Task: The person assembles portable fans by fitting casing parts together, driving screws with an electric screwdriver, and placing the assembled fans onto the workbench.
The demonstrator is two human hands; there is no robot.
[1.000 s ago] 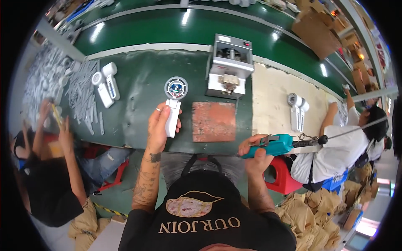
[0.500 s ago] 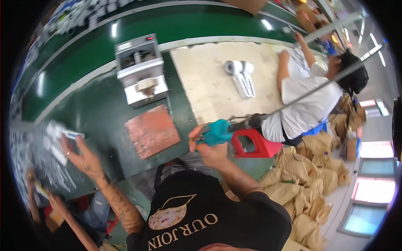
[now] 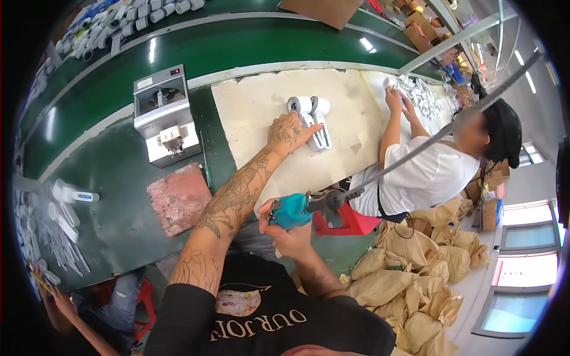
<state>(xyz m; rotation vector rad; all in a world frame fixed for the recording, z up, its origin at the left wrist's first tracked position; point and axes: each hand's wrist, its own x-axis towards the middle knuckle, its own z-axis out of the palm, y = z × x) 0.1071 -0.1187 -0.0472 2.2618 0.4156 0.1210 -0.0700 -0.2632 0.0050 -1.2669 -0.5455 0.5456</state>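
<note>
Two white, hair-dryer-shaped devices (image 3: pixel 321 107), each with a round head and a slim handle, lie side by side on the cream board (image 3: pixel 255 101). My left hand (image 3: pixel 286 132) reaches over the left one, thumb stretched across the handles and fingers by its head. Thumb and fingers are apart; whether they grip is partly hidden. In front of my body, my right hand (image 3: pixel 289 235) is wrapped round a teal power screwdriver (image 3: pixel 290 212), its dark front end pointing right. A grey metal machine with an open tray (image 3: pixel 165 115) stands left of the board.
A worn reddish mat (image 3: pixel 178 199) and a thin screwdriver (image 3: pixel 207 176) lie near the machine. More white parts (image 3: pixel 66 213) sit at the far left, beside another person's hands (image 3: pixel 56 299). On the right a co-worker (image 3: pixel 424 157) handles white pieces. A green conveyor (image 3: pixel 237 44) runs behind.
My left hand has swung from the white parts at the far left over to the two devices on the board. My right hand still holds the power screwdriver. The view has shifted slightly.
</note>
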